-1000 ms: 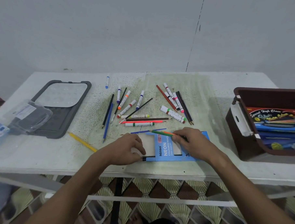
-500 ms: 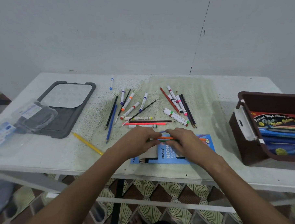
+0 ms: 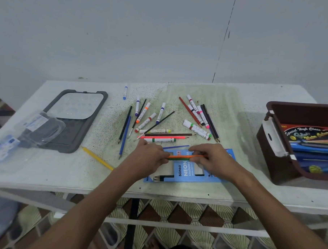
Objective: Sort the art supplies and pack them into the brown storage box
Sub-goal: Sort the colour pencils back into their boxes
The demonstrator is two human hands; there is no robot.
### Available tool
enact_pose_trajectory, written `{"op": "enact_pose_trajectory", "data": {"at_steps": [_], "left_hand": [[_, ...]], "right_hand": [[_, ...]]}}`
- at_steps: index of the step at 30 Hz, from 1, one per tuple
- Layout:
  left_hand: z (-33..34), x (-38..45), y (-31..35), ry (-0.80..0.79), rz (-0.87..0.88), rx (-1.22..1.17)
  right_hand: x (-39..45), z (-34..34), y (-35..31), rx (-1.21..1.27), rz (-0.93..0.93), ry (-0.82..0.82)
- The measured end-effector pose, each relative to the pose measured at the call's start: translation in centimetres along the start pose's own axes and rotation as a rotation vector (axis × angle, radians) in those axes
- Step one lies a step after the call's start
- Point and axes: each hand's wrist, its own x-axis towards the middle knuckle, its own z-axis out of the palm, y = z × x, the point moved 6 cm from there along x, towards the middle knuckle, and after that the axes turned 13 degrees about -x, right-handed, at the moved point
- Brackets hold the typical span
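Pencils [image 3: 184, 157], an orange one and a green one, lie crosswise between both hands, long axis left to right, just above the blue pencil packet [image 3: 187, 170] on the table [image 3: 63, 172]. Left hand [image 3: 150, 157] pinches one end, right hand [image 3: 212, 160] the other. The brown box [image 3: 278, 157] stands well off to the right, nearer the right hand. A second ago both hands pressed flat on the packet; now they are raised, holding the pair.

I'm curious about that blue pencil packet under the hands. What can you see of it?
The blue packet is a flat cardboard sleeve printed "Ninso NEON COLOURED", with cut-out windows. It lies flat near the table's front edge; two dark pencil tips show at its left end. Both hands hold pencils just above it and hide its upper part.
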Motion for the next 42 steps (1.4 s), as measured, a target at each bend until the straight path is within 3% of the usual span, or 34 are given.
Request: {"op": "enact_pose_trajectory", "data": {"at_steps": [5,12,22,29,33,42], "left_hand": [[-1.2,-1.1,-0.7,0.034,-0.034,0.086],[-1.6,-5.1,-4.9,-0.132,-0.185,-0.200],[-2.3,-7.5,-6.5,-0.006,-0.317,-0.456],[-2.9,-8.0,-7.5,0.006,-0.354,-0.420],[-3.2,-7.6,-7.4,0.032,-0.322,-0.371],[0.2,-3.8,-1.4,0.092,-0.061,-0.180]], "right_hand": [[-0.3,-0.2,0.3,-0.008,-0.027,0.025],[-0.7,1.2,1.1,-0.094,-0.071,0.022],[-0.7,2.0,1.4,-0.127,-0.084,-0.007],[-0.6,2.0,1.6,-0.111,-0.081,-0.008],[-0.5,2.1,1.7,-0.117,-0.078,-0.015],[-0.5,2.2,1.6,-0.164,-0.088,-0.015]]}}
